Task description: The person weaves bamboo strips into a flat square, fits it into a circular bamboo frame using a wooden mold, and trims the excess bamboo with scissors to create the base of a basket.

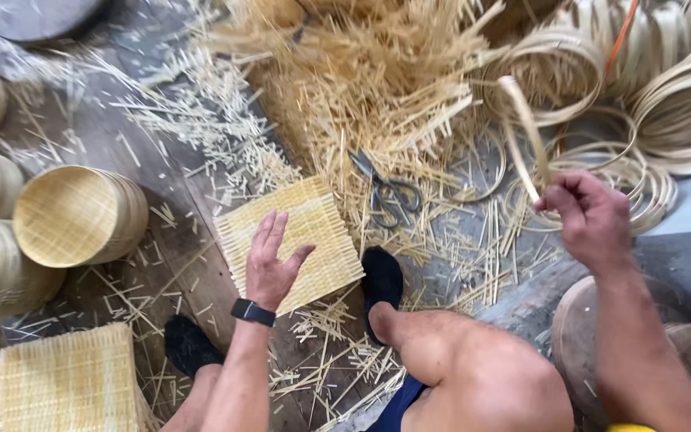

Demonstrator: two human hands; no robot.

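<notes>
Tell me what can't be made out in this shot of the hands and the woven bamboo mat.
All from the head view:
- Woven mat: its middle is covered by the left hand.
- Bamboo strip: its lower end is hidden inside the right hand, and it is motion-blurred.
- Scissors: blade tips are buried in bamboo offcuts.
- Stack of mats: cut off by the bottom edge.

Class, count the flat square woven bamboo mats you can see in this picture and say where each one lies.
2: one woven mat under the left hand at centre; another woven mat, perhaps a stack, at bottom left. Others may be hidden.
</notes>
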